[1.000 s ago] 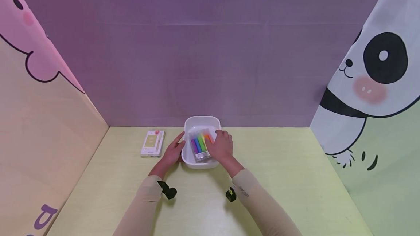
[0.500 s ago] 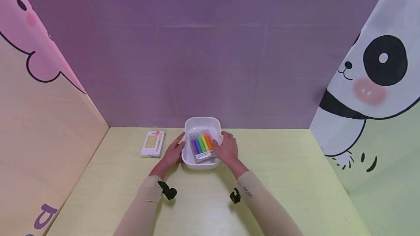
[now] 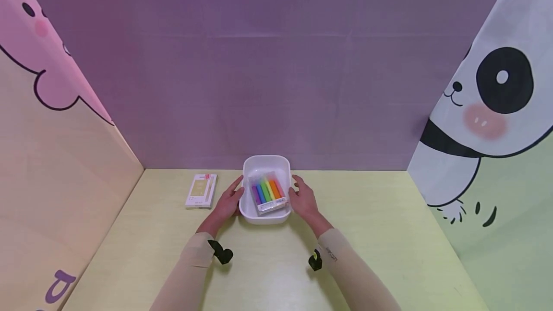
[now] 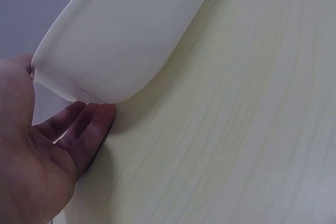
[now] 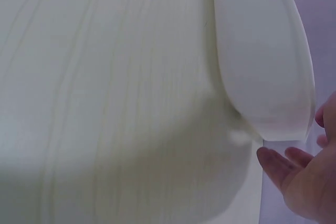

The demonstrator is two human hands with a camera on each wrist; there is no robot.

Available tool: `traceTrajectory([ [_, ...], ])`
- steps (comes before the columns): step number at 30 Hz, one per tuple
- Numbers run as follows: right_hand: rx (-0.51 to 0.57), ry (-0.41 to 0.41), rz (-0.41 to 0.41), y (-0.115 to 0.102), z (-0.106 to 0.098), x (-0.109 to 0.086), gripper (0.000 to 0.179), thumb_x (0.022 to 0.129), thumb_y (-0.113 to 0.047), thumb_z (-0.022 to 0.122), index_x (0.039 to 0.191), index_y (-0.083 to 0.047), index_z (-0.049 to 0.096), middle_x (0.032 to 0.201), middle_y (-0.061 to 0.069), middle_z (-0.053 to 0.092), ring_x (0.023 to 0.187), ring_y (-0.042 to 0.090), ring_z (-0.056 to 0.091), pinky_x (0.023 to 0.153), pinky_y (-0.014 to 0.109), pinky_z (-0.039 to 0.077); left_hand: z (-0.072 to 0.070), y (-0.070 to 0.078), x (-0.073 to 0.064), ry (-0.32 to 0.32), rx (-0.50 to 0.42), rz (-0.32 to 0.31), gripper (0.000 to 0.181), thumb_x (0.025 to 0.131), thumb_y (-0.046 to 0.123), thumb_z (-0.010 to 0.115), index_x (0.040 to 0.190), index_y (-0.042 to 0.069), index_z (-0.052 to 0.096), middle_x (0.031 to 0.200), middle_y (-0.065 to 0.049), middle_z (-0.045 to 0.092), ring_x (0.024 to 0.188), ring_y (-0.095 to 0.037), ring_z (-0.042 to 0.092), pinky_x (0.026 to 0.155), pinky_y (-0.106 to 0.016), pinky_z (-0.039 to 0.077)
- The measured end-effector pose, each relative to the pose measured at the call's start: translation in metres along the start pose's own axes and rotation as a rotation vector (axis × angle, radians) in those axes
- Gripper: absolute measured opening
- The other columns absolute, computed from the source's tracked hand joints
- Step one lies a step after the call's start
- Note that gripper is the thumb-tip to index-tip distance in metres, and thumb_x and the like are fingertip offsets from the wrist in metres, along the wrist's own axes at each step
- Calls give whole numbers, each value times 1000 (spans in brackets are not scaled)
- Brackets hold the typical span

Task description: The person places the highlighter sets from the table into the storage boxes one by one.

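Note:
A white plastic bin (image 3: pixel 266 221) stands on the table near its back edge. Inside it lies a clear pack of coloured markers (image 3: pixel 269 192), tilted a little, in purple, blue, green, yellow, orange and red. My left hand (image 3: pixel 225 205) holds the bin's left side; in the left wrist view the thumb is at the rim and the fingertips (image 4: pixel 105 109) meet the lower wall. My right hand (image 3: pixel 304 200) is at the right side, holding nothing. In the right wrist view its fingers (image 5: pixel 273 163) are spread just off the bin's wall, thumb beside the rim.
Two white boxes (image 3: pixel 201 191), one overlapping the other, lie left of the bin. The pale wood table (image 3: pixel 389 234) meets a purple back wall (image 3: pixel 276 85) right behind it. Cartoon-printed side panels (image 3: pixel 488 167) close in both sides.
My right hand has let go of the marker pack and moved out of the bin to its right side. The pack stays inside. My left hand keeps its place on the bin.

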State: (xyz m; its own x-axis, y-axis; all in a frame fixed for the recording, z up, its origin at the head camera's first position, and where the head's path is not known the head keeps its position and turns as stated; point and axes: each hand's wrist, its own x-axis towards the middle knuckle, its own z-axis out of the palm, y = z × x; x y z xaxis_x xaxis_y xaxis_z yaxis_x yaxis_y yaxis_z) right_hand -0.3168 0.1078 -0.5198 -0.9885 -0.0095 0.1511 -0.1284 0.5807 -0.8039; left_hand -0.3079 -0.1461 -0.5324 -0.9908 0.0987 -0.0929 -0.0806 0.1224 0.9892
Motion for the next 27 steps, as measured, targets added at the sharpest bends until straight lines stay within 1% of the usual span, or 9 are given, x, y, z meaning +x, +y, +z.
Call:
traceTrajectory([
  [3, 39, -6, -15, 4, 0, -1, 44, 98, -14, 51, 142, -11, 48, 124, 21, 60, 98, 33, 63, 88, 47, 50, 0, 0, 2, 9, 11, -19, 52, 105, 26, 45, 154, 24, 30, 119, -28, 57, 63, -19, 61, 51, -30, 49],
  [6, 75, -19, -26, 8, 0, -2, 44, 99, -14, 49, 142, -11, 48, 124, 22, 60, 99, 35, 64, 89, 48, 49, 0, 1, 2, 8, 17, -19, 51, 105, 26, 44, 154, 23, 29, 119, -28, 57, 62, -18, 61, 51, -30, 49],
  [12, 109, -49, 4, 14, 2, -4, 42, 102, -19, 47, 144, -16, 46, 127, 16, 60, 103, 33, 62, 92, 45, 48, 1, -1, 4, 1, 26, -12, 52, 105, 28, 44, 155, 24, 28, 119, -28, 57, 60, -16, 58, 51, -29, 46],
  [14, 125, -57, 9, 14, 2, -6, 43, 102, -19, 47, 145, -16, 46, 128, 17, 59, 103, 32, 61, 92, 46, 48, 1, -1, 4, 1, 16, -10, 52, 105, 28, 44, 155, 24, 29, 120, -28, 57, 60, -16, 59, 51, -29, 47],
  [18, 161, -72, 3, 12, 1, -7, 44, 102, -16, 47, 145, -12, 44, 125, 19, 60, 101, 33, 62, 90, 47, 49, 1, -2, 2, -19, -40, 3, 52, 106, 26, 43, 155, 22, 26, 120, -30, 56, 66, -20, 63, 52, -31, 51],
  [21, 175, -89, 5, 10, -1, -6, 45, 102, -14, 46, 146, -10, 43, 125, 20, 59, 103, 33, 61, 92, 47, 48, 0, -2, 1, -19, -70, 10, 52, 106, 24, 43, 155, 22, 27, 118, -30, 56, 68, -22, 64, 51, -32, 52],
  [24, 196, -112, 22, 8, -3, -3, 45, 101, -14, 46, 147, -10, 42, 126, 21, 58, 108, 33, 59, 92, 46, 48, 0, -2, 1, -10, -50, 16, 52, 105, 25, 44, 155, 22, 28, 117, -29, 57, 68, -22, 65, 51, -32, 52],
  [27, 237, -152, 54, 8, -4, 1, 46, 102, -14, 45, 147, -11, 41, 128, 22, 56, 110, 33, 58, 86, 44, 52, 0, -2, 0, -9, -32, 13, 52, 105, 26, 44, 155, 23, 28, 119, -29, 57, 69, -22, 65, 52, -33, 53],
])
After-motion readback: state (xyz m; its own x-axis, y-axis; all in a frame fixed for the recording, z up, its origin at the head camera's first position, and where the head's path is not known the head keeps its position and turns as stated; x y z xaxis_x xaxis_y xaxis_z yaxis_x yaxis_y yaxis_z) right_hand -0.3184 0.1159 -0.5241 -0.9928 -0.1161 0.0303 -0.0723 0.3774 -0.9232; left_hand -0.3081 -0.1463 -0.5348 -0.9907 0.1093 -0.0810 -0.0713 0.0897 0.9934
